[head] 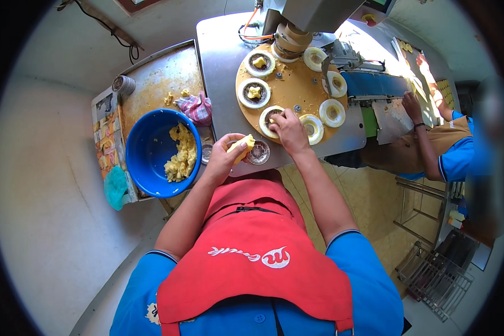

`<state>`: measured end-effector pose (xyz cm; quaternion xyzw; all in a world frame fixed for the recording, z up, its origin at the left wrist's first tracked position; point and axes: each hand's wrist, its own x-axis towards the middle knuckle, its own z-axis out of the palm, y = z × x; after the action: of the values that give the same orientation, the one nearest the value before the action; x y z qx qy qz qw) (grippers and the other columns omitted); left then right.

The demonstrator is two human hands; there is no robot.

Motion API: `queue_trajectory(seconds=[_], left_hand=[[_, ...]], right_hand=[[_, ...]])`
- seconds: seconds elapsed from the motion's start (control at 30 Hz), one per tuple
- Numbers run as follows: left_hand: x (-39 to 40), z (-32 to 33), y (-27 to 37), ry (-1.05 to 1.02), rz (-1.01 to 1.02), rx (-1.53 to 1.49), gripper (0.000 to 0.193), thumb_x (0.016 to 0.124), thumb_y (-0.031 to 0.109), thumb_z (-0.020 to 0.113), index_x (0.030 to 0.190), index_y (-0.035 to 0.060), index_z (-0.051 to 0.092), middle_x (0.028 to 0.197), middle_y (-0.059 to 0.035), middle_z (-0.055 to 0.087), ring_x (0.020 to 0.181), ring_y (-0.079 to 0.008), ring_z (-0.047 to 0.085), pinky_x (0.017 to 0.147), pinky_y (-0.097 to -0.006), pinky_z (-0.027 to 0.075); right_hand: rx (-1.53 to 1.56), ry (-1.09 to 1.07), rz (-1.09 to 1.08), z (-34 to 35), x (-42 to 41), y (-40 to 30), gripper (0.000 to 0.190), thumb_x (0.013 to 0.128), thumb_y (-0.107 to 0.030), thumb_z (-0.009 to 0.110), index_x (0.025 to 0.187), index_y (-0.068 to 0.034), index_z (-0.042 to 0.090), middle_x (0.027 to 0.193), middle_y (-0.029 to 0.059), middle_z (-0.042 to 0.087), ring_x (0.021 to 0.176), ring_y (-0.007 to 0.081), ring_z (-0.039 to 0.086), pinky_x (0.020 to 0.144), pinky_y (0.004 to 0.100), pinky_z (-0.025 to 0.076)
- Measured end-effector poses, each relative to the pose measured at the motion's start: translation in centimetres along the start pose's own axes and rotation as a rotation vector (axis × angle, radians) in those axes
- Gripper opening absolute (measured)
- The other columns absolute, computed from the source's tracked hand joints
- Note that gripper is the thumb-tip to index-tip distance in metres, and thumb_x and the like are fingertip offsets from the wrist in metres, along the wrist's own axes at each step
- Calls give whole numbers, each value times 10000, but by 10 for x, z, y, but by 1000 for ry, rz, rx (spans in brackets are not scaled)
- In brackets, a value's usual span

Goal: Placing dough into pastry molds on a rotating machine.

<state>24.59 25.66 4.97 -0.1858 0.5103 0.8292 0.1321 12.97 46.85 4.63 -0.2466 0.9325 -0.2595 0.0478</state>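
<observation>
My left hand (pixel 226 156) holds a lump of yellow dough (pixel 241 149) above the metal table's front edge, beside a small metal tart tin (pixel 259 152). With its fingertips, my right hand (pixel 292 131) presses a small piece of dough into a dark tin in a white ring holder (pixel 265 126) on the round turntable (pixel 287 94). Two holders farther back, the nearer one (pixel 254 93) and the farther one (pixel 259 63), each carry a dark tin with a dough piece in it. Several holders on the right, one of them nearby (pixel 312 128), have yellowish dough round the inside.
A blue basin (pixel 136 155) with dough (pixel 180 157) stands left, by a checked cloth (pixel 195 109) and stacked tins (pixel 124 85) on a tray. The machine head (pixel 294 38) overhangs the turntable's back. To the right are a blue conveyor belt (pixel 376 84) and a co-worker (pixel 437 147).
</observation>
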Motion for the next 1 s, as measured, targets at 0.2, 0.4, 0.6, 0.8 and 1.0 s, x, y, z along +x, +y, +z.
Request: queue_trajectory(seconds=[0.2, 0.4, 0.6, 0.8, 1.0], left_hand=[[12, 5, -1, 11, 38, 45, 320, 992, 198, 690, 1206, -27, 614, 989, -89, 706, 802, -133, 675, 707, -276, 571], [14, 1, -4, 1, 55, 69, 300, 997, 193, 682, 1194, -28, 631, 1007, -98, 711, 818, -132, 680, 705, -269, 571], [12, 1, 2, 10, 69, 52, 283, 1001, 188, 676, 1180, -27, 637, 998, -94, 711, 813, -128, 678, 696, -270, 571], [8, 3, -6, -23, 47, 62, 240, 997, 186, 677, 1129, -14, 661, 936, -73, 702, 761, -124, 668, 660, -263, 552], [5, -15, -18, 66, -8, -152, 218, 996, 172, 677, 1139, 9, 656, 915, -57, 689, 745, -109, 649, 648, -258, 541]], right_hand=[[141, 174, 80, -2, -13, -14, 430, 844, -95, 769, 1256, -61, 655, 1167, 147, 600, 1095, 340, 616, 921, 426, 517], [52, 84, 27, 3, -2, -3, 506, 811, -101, 801, 1275, -39, 609, 1233, 144, 551, 1136, 354, 573, 980, 433, 480], [250, 100, 84, -8, -16, -27, 489, 851, -134, 787, 1306, -42, 633, 1213, 159, 601, 1086, 321, 631, 932, 406, 521], [508, 111, -44, 6, -49, -71, 312, 922, -98, 716, 1229, -41, 710, 1094, 148, 685, 840, 229, 706, 756, 330, 571], [516, 64, 135, -3, -55, -66, 319, 870, -65, 742, 1187, -94, 729, 999, 109, 690, 804, 249, 688, 718, 357, 558]])
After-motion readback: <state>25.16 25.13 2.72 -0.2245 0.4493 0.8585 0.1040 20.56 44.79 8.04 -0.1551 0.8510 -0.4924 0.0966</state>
